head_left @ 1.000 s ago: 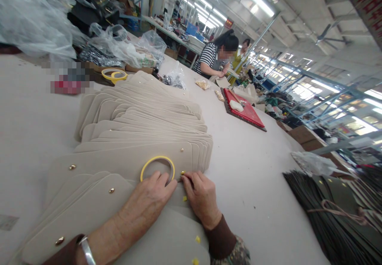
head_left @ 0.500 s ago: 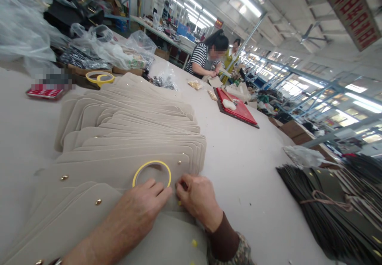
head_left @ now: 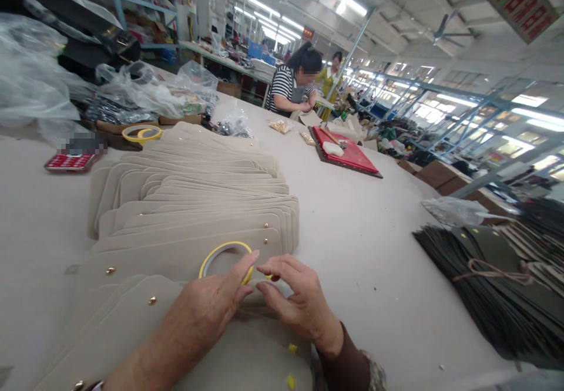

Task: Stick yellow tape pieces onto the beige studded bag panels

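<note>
My left hand [head_left: 207, 303] is closed on a roll of yellow tape [head_left: 206, 266], its thumb across the ring's right side. The roll is tilted up over beige flat panels. Just right of it, my right hand [head_left: 304, 303] has thumb and forefinger apart, pointing at the roll. A small yellow bit shows by its fingertips; whether it touches them I cannot tell. Beneath both hands lies a beige panel [head_left: 259, 356] with yellow tape bits [head_left: 292, 349] at its right edge. Beyond, a fanned stack of beige panels [head_left: 198, 203] with gold-coloured metal studs [head_left: 152, 300] covers the table.
More yellow tape rolls [head_left: 141, 134] lie behind the stack, near a red-and-white object [head_left: 70, 162]. Farther off are a red board [head_left: 348, 156] and a person in a striped shirt [head_left: 293, 83]. On the right sits a tied bundle of dark panels [head_left: 476, 291].
My right thumb and forefinger have parted from a pinch near the panel. My left hand has turned, thumb now raised, with the tape roll still in it. The view has shifted slightly.
</note>
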A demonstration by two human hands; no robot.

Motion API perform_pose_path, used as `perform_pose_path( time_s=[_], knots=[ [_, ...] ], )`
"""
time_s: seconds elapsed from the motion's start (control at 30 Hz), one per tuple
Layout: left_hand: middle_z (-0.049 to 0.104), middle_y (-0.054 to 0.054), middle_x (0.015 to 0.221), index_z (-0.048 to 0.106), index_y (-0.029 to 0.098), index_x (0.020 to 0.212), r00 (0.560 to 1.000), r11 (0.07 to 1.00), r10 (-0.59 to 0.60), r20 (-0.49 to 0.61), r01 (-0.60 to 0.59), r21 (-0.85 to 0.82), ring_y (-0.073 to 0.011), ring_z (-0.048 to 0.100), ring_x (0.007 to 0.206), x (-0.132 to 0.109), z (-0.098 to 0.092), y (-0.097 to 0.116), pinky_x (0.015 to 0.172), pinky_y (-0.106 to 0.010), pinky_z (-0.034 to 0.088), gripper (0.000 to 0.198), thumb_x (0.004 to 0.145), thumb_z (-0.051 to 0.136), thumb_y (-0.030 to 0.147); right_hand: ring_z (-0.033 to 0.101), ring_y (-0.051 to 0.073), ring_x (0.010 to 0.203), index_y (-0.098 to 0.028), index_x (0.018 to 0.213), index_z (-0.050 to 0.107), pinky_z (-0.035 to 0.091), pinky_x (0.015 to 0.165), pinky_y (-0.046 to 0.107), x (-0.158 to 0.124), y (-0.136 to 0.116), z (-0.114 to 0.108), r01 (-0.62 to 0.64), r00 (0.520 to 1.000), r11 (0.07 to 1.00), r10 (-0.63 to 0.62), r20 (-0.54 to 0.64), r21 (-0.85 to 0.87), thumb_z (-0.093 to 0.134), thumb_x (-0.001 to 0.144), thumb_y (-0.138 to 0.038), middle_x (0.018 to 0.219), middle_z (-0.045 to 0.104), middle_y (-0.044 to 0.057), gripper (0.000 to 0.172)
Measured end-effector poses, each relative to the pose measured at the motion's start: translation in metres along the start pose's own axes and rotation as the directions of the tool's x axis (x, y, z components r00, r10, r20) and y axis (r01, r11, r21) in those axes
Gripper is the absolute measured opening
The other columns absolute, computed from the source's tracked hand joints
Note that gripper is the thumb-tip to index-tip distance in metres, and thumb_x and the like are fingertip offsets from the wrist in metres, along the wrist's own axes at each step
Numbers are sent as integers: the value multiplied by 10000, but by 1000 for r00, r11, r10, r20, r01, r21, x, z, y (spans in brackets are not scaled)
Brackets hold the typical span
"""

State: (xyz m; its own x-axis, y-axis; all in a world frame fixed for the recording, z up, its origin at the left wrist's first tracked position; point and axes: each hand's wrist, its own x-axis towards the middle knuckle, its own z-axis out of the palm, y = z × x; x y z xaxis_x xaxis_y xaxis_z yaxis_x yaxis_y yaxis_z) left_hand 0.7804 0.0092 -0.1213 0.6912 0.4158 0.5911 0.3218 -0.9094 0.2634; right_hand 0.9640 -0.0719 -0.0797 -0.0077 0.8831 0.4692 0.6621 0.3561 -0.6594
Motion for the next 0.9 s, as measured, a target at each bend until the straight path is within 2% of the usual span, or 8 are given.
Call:
perform_pose_path(
  time_s=[0.13, 0.23, 0.47, 0.57, 0.63, 0.73, 0.8, 0.9],
  knots=[
    [750, -12, 808, 318, 143, 1448, 999, 999, 37, -7, -37, 2, -128, 695, 621, 0, 0, 2, 561, -188, 508, 460, 1024, 391, 305, 654, 180, 838, -180, 992, 678, 553, 764, 294, -2, 3, 10, 140, 990, 987, -140, 2, -84, 550, 903, -123, 926, 720, 92, 166],
    [761, -41, 879, 375, 130, 1389, 998, 999, 53, -38, -53, -6, -134, 709, 655, 3, -3, 4, 582, -191, 520, 400, 1024, 389, 292, 639, 163, 720, -188, 901, 647, 538, 677, 268, -3, 4, 16, 202, 977, 970, -208, -38, -133, 515, 893, -103, 795, 708, 60, 157],
    [702, 15, 770, 551, 196, 1042, 1000, 990, 1, 12, 1, -143, -110, 683, 638, 7, -8, 3, 563, -186, 481, 200, 1024, 354, 228, 590, 140, 562, -195, 773, 603, 461, 545, 241, -3, 0, 23, 178, 958, 940, -232, -166, -290, 507, 812, -70, 615, 634, 7, 162],
    [633, 42, 690, 556, 207, 998, 1000, 985, 1, 17, 1, -171, -103, 627, 569, 9, -9, 3, 526, -203, 447, 191, 1016, 366, 210, 587, 122, 530, -188, 734, 626, 464, 538, 224, -1, -4, 25, 47, 974, 981, -87, -208, -190, 525, 786, -90, 598, 632, 1, 150],
    [606, 41, 680, 553, 207, 978, 999, 980, 18, -45, -27, -196, -103, 600, 568, 9, -9, 6, 539, -206, 436, 155, 995, 405, 167, 582, 112, 496, -186, 693, 620, 462, 506, 208, 2, -4, 25, -176, 960, 984, 171, -224, -5, 549, 768, -128, 571, 630, -9, 118],
    [611, 22, 726, 542, 193, 993, 992, 975, 17, -129, -45, -219, -109, 591, 619, 8, -4, 11, 594, -213, 445, 132, 964, 446, 108, 570, 118, 439, -184, 681, 602, 460, 448, 205, 10, 6, 20, -510, 815, 810, 563, -138, 290, 587, 768, -222, 504, 604, -28, 97],
    [616, 8, 748, 541, 191, 981, 995, 988, 5, -97, -20, -153, -131, 590, 641, 7, 3, 13, 612, -239, 457, 133, 953, 450, 98, 587, 127, 454, -173, 726, 630, 483, 468, 219, 14, 16, 14, -572, 763, 738, 639, -98, 358, 602, 789, -275, 522, 618, -24, 123],
    [617, -7, 759, 553, 203, 891, 993, 998, -39, 113, 34, 50, -185, 596, 668, 5, 16, 13, 593, -288, 468, 157, 899, 493, 59, 607, 136, 530, -165, 799, 695, 493, 536, 233, 19, 27, 5, -516, 824, 823, 553, -127, 238, 604, 827, -295, 592, 654, -3, 161]
  ],
)
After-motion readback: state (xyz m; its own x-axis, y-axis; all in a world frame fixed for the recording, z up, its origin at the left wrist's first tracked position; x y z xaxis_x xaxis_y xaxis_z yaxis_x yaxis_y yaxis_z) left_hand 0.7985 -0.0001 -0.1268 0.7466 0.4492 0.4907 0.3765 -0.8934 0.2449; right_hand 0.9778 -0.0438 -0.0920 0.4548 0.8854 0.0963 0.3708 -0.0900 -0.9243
